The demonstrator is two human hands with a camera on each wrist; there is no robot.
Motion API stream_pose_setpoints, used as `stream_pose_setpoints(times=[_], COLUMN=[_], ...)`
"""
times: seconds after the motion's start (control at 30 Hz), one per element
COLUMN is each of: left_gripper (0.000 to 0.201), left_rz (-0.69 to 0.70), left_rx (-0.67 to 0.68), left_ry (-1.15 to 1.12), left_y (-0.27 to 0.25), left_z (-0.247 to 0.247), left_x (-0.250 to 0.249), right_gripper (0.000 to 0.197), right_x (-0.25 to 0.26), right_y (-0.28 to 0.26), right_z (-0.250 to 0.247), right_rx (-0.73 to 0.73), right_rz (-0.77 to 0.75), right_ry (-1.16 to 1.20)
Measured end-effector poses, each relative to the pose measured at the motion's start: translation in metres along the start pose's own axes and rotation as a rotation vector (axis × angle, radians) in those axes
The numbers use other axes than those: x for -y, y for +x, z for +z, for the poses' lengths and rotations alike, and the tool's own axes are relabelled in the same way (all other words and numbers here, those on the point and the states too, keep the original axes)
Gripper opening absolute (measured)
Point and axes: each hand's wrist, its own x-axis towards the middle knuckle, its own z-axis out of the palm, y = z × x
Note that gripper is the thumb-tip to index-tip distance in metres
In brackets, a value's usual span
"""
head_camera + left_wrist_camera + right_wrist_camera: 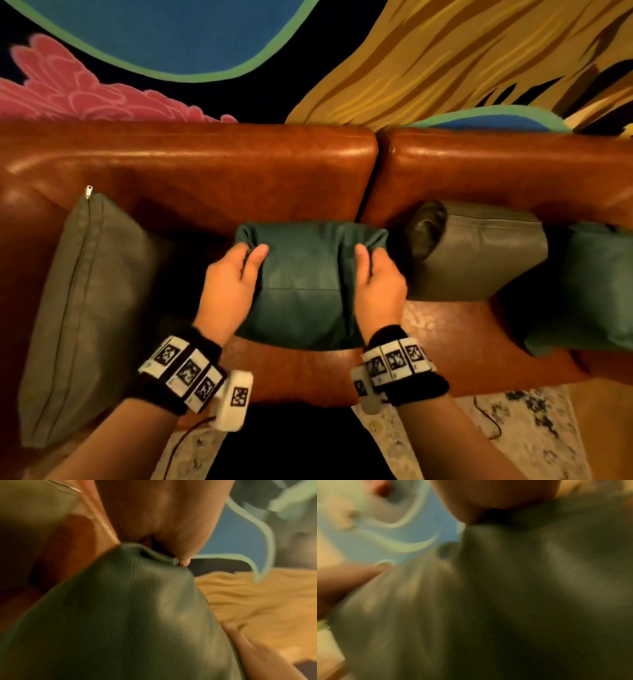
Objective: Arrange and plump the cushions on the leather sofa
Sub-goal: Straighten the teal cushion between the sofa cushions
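Here, both hands hold the teal cushion by its upper corners: left hand and right hand each pinch bunched leather, the cushion standing mid-seat against the sofa backrest. Beyond, grey cushions flank it. Risk: slick leather may slip from such small pinches, so the cushion slumps forward.

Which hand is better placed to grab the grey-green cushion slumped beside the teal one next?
Right. The right hand pinches the teal leather cushion's corner beside the slumped grey-green leather cushion. The left hand grips the far corner, so it would have to cross over.
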Motion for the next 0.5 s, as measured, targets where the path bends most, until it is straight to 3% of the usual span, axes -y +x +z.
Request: stream_pose_setpoints(times=[0.07,0.17,0.27,0.33,0.4,0.43,0.5], left_gripper=[0.038,0.046,0.045,0.045,0.042,0.038,0.032], left_rz=[-0.032,-0.157,-0.158,-0.205,-0.238,-0.244,-0.226], left_rx=[-0.009,-0.088,-0.066,-0.029,0.029,0.05,0.081], left_ry=[-0.023,-0.042,-0.013,-0.082,-0.115,-0.103,-0.079], left_y=[0.005,0.019,0.017,0.009,0.0,-0.005,-0.014], left_z=[-0.013,-0.039,-0.025,-0.008,0.003,0.007,0.014], left_x=[0.014,0.048,0.051,0.057,0.066,0.066,0.058], right_gripper=[0.035,0.042,0.047,0.036,0.022,0.024,0.029], right_x=[-0.016,-0.071,-0.088,-0.079,-0.056,-0.038,0.022], right_y=[0.003,0.029,0.047,0.053,0.053,0.048,0.022], right_z=[-0.012,-0.036,-0.027,-0.018,-0.01,-0.001,0.026], right_rx=[0.008,-0.025,-0.024,-0.067,-0.178,-0.216,-0.064], right_rz=[0.015,0.243,0.358,0.368,0.191,0.044,-0.148], right_ry=[0.045,0.083,0.021,-0.126,-0.21,-0.13,0.225])
